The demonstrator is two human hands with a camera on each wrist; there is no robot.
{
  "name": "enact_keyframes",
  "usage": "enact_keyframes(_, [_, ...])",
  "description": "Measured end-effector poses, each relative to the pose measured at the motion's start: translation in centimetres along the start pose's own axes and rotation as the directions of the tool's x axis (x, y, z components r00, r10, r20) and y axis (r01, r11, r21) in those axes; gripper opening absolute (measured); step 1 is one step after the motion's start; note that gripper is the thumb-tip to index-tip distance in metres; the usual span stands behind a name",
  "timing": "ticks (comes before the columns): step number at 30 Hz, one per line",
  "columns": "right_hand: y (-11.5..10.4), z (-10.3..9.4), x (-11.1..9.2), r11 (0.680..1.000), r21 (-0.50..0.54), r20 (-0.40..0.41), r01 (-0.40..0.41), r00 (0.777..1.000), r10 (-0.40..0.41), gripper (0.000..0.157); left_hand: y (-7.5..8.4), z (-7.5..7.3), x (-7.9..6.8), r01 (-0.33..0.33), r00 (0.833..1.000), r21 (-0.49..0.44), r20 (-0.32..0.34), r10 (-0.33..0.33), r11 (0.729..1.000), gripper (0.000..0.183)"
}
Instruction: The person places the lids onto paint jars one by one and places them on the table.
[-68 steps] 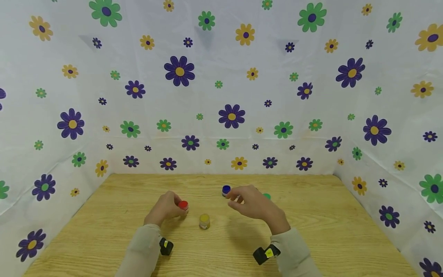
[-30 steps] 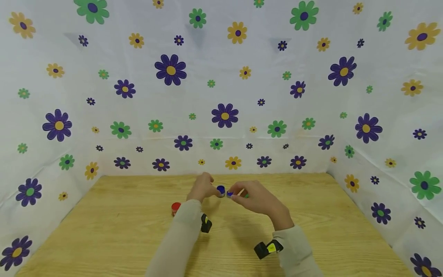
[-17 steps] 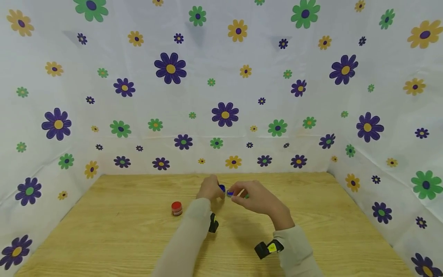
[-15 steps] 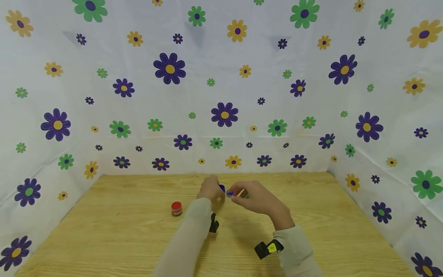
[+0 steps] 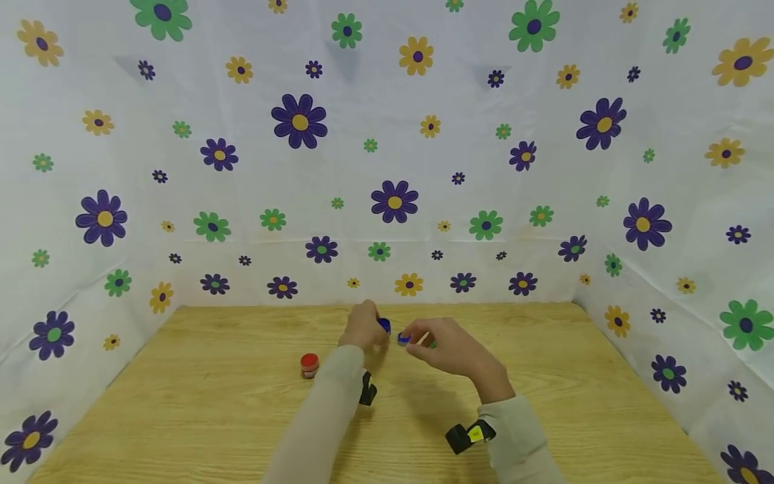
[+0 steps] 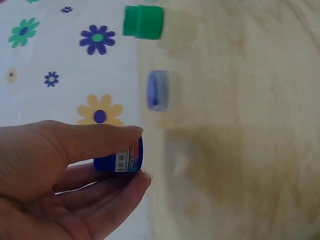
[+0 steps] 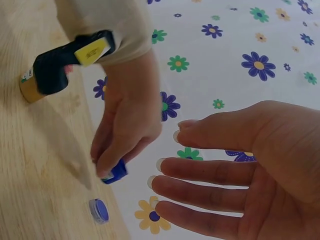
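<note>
In the left wrist view, my left hand (image 6: 75, 175) grips a small blue paint jar (image 6: 127, 159) between thumb and fingers, its label partly showing. In the head view that hand covers most of the jar. A shallow blue lid (image 7: 98, 211) with a clear rim lies on the table beside the held jar. My right hand (image 5: 450, 346) hovers close to the lid, fingers apart and holding nothing, as the right wrist view (image 7: 215, 175) shows. Just past the lid stands a green jar (image 6: 144, 22), mostly hidden by the right hand in the head view.
A red-topped jar (image 5: 310, 366) stands left of my left forearm. A yellow jar (image 7: 31, 87) shows behind the left wrist's camera, hidden from the head view by the sleeve. The wooden table (image 5: 211, 403) meets flower-print curtains (image 5: 338, 148) at back and sides.
My left hand has gone from the red jar to the blue jar and grips it, shifting slightly left lately. The blue lid now lies beside the jar. My right hand has stayed nearly still.
</note>
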State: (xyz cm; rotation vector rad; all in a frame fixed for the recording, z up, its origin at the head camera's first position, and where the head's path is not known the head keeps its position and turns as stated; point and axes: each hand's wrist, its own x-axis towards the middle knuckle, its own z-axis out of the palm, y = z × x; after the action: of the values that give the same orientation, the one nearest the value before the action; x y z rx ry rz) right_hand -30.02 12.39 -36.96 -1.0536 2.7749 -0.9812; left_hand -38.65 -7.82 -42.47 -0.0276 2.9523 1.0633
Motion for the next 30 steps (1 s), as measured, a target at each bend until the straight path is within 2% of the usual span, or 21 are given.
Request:
enact_keyframes(8, [0.2,0.3,0.3,0.999,-0.009,-0.013,-0.038,0.999,0.038,0.020,1.4,-3.4,-1.4,-0.107,0.994,-0.001,0.002,0.107,0.994,0.038])
enact_keyframes(15, [0.6,0.8,0.6,0.994,-0.029,-0.058,-0.106,0.993,0.105,0.018,1.3,-5.2,-4.1,-0.173,0.984,-0.020,0.035,0.174,0.985,0.028])
enact_keyframes(24, [1.5,2.5,2.0,0.989,0.004,-0.095,-0.146,0.985,0.146,0.019,0.7,-6.0,-8.2,-0.244,0.967,-0.053,0.062,0.247,0.968,0.020])
enact_keyframes(30, [2.0,3.3,4.0,0.989,-0.087,-0.057,-0.121,0.992,0.116,0.016,-0.2,-5.6,-10.2,-0.245,0.958,-0.103,0.125,0.257,0.964,0.022])
